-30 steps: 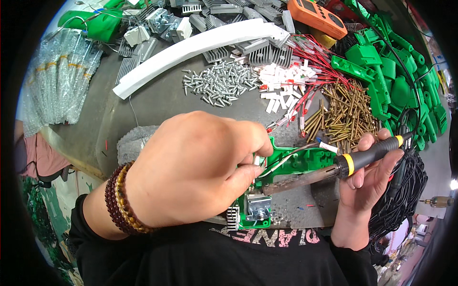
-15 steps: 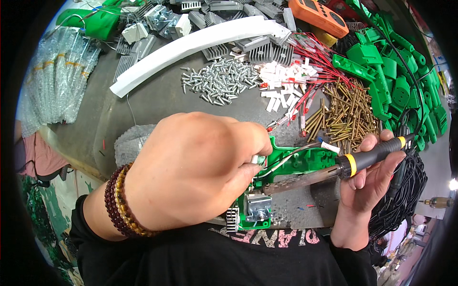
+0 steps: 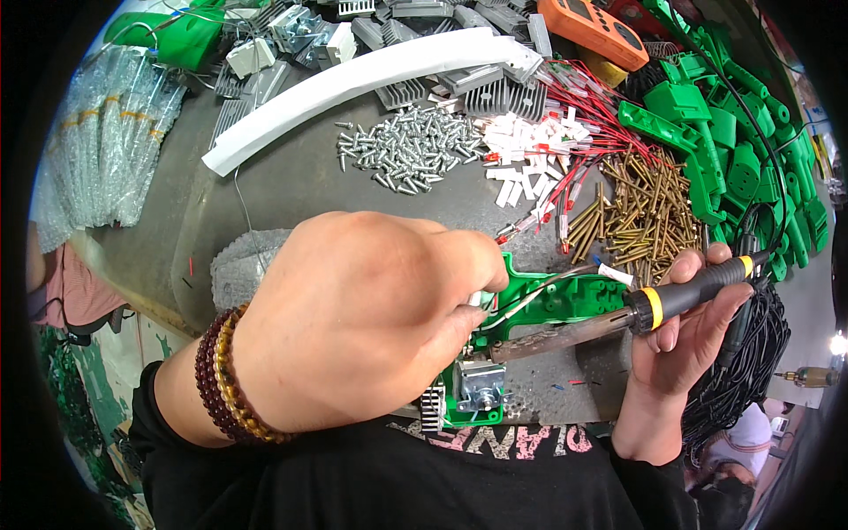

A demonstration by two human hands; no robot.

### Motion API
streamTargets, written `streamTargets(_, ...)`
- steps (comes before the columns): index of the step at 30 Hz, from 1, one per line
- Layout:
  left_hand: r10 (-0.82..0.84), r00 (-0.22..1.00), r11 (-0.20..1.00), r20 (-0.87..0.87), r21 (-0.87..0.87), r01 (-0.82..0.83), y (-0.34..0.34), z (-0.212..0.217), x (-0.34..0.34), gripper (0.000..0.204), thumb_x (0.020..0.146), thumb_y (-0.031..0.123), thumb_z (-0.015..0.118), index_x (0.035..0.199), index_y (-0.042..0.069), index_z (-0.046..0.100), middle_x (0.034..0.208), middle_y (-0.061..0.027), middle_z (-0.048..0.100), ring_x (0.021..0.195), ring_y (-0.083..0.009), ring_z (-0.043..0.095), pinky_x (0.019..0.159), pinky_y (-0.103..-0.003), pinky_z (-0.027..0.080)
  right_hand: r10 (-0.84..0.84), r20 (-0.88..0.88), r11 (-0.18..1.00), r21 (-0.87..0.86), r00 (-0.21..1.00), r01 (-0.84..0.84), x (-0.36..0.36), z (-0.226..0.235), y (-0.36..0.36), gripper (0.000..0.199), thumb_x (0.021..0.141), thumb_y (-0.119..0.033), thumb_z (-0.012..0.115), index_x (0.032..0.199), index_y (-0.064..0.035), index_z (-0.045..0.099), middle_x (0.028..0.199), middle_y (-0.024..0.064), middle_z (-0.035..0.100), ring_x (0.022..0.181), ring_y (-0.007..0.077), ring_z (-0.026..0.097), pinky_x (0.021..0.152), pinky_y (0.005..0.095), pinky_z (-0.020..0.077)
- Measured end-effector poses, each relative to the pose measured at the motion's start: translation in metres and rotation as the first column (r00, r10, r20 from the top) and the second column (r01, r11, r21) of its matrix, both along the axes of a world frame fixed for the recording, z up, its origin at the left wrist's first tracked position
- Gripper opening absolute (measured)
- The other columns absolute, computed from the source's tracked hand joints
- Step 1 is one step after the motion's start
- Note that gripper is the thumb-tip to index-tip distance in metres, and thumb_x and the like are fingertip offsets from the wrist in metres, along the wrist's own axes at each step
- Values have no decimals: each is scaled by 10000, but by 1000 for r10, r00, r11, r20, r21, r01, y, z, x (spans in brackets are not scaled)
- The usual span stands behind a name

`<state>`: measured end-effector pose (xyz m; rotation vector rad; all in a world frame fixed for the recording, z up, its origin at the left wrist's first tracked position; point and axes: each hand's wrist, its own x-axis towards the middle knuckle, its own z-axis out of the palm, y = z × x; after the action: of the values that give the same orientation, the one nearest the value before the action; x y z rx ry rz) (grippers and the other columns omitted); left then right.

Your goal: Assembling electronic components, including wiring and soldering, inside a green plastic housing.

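My right hand point(image 3: 685, 318) grips the black and yellow handle of a soldering iron point(image 3: 565, 336). Its metal barrel points left, with the tip beside my left hand point(image 3: 371, 309). The thumb and forefinger of that hand pinch a small white part point(image 3: 482, 299), mostly hidden by the fingers. Under both hands lies an opened green plastic housing point(image 3: 579, 302). Black and white wires point(image 3: 521, 309) run across it. At its near end sit a silvery metal component point(image 3: 481, 386) and a finned heat sink point(image 3: 432, 406). My left hand hides the iron's exact contact point.
Screws point(image 3: 411, 146), white connectors with red wires point(image 3: 530, 146), and brass-coloured pins point(image 3: 636, 208) lie in piles beyond my hands. A long white strip point(image 3: 353, 84) crosses behind them. Green housings point(image 3: 724, 132) and a black cable bundle point(image 3: 751, 353) crowd the right; another person point(image 3: 738, 450) is lower right.
Both hands and the iron hold nearly the same position. The wires over the green housing have shifted slightly. At the lower right, the other person shows more.
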<state>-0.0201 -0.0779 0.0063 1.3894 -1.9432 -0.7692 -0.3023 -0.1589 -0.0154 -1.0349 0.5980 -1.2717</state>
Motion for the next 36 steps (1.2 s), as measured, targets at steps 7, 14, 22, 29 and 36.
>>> streamTargets(7,4,1000,1000,-3,-16,-4,0,-1,-1,217,767,60,743,961,-10,676,774,-135,672,703,-290,685,626,-363,518,14,7,999,-33,1000,-13,-1,-1,-1,523,1016,-550,458,1288,-104,456,985,145,630,409,70,475,365,161,386)
streamTargets(14,8,1000,999,-29,-40,-9,1,-2,-3,219,761,70,736,962,7,679,761,-120,667,693,-288,675,625,-370,512,18,16,999,-29,1000,-18,-1,0,0,526,1010,-545,472,1292,-102,449,998,154,633,411,75,492,361,163,396)
streamTargets(22,28,999,997,-26,-67,-29,1,-4,-4,222,756,77,738,964,23,682,746,-102,662,684,-279,669,621,-367,508,-5,20,1000,-11,1000,5,-2,-1,-1,537,993,-557,497,1283,-108,457,987,148,632,401,73,491,350,167,390)
streamTargets(29,21,1000,998,-2,-64,-21,1,-2,-4,229,746,70,745,963,33,687,737,-95,663,675,-276,664,616,-369,506,13,12,1000,-8,1000,-13,-1,1,-1,512,1005,-553,477,1272,-116,473,988,148,632,400,72,480,357,167,383)
streamTargets(36,13,1000,997,3,-70,-12,2,-4,-4,233,736,53,749,959,29,687,740,-93,664,656,-262,663,595,-360,506,15,22,1000,-7,1000,-15,-1,0,0,500,1013,-548,462,1271,-120,471,985,149,633,395,75,479,357,163,379)
